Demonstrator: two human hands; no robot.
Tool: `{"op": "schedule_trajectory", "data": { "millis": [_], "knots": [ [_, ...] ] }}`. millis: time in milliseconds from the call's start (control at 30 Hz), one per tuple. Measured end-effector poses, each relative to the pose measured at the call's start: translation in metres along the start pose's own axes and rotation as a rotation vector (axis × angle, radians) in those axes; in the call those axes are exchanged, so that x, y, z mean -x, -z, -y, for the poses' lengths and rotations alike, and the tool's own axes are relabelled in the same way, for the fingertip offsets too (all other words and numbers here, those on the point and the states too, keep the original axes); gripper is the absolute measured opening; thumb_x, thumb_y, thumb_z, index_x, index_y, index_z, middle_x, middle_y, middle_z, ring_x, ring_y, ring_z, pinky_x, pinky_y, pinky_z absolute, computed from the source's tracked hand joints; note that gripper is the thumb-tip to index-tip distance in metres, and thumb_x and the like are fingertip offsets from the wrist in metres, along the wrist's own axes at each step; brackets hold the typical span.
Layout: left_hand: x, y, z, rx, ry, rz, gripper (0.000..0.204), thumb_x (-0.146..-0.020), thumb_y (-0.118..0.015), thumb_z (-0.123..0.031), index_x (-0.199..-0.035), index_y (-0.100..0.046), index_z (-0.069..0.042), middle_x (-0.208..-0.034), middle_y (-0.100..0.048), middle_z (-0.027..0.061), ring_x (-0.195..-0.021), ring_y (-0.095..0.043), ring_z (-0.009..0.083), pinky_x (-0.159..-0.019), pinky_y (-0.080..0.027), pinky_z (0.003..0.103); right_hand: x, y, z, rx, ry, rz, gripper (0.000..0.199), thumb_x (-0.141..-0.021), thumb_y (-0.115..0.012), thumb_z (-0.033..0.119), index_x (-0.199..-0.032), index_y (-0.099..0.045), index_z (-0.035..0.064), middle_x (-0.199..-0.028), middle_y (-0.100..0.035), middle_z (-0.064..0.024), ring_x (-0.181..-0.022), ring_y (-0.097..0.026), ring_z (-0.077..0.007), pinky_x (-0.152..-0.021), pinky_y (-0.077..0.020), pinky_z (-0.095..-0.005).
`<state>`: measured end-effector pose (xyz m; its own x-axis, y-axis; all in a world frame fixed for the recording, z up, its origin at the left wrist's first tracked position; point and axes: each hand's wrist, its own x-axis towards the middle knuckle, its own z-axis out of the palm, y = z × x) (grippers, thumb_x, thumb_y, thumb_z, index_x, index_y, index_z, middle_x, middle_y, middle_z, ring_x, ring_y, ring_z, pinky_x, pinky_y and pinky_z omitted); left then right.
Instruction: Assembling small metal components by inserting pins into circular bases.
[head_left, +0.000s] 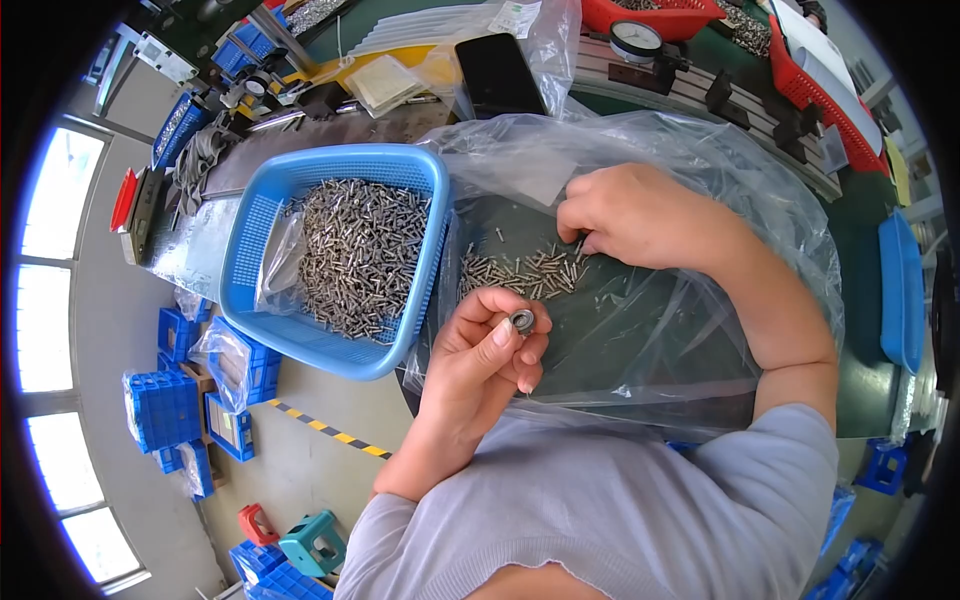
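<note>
My left hand [472, 352] pinches a small round metal ring [522, 321] between thumb and fingers, its hole facing up. Beyond it, a loose pile of small metal pins [525, 272] lies on a clear plastic sheet [660, 340]. My right hand [640, 215] is at the right end of that pile, thumb and fingertips pinched together. A small metal pin [582, 246] seems to stick out of them, mostly hidden. Left of both hands stands a blue plastic basket [437, 215], holding a large heap of similar pins [360, 255] and a crumpled clear bag [283, 255].
At the back lie a black phone [500, 75], a dial gauge [636, 40] on a metal rail and a red basket [655, 18]. Another red basket [835, 110] and a blue tray [901, 290] stand at the right. Blue crates [165, 410] are stacked on the floor at left.
</note>
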<state>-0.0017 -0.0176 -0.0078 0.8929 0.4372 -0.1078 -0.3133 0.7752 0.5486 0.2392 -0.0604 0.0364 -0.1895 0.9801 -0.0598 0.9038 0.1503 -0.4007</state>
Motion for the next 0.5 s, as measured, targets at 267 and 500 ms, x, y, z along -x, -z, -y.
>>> {"op": "schedule_trajectory", "data": {
  "millis": [267, 500],
  "knots": [
    [-0.006, 0.007, 0.006, 0.030, 0.031, -0.035, 0.022, -0.089, -0.063, -0.014, -0.106, -0.053, -0.006, -0.104, -0.059, 0.0138, -0.075, -0.052, 0.0132, -0.057, -0.045, 0.025, -0.006, -0.009, -0.008, -0.086, 0.011, 0.007, 0.011, -0.078, -0.067, 0.015, -0.083, -0.064, 0.0054, -0.084, -0.063, -0.0104, -0.084, -0.061, -0.0302, -0.072, -0.0471, -0.0400],
    [-0.008, 0.011, 0.006, 0.046, 0.039, 0.002, 0.024, -0.088, -0.065, -0.017, -0.106, -0.053, -0.006, -0.100, -0.058, 0.0116, -0.069, -0.045, 0.0098, -0.053, -0.037, 0.022, -0.005, 0.002, 0.013, -0.723, 0.009, 0.020, 0.014, -0.084, -0.063, 0.015, -0.084, -0.060, 0.0015, -0.077, -0.057, -0.0040, -0.071, -0.052, -0.0144, -0.065, -0.0417, -0.0281]
  ]
}}
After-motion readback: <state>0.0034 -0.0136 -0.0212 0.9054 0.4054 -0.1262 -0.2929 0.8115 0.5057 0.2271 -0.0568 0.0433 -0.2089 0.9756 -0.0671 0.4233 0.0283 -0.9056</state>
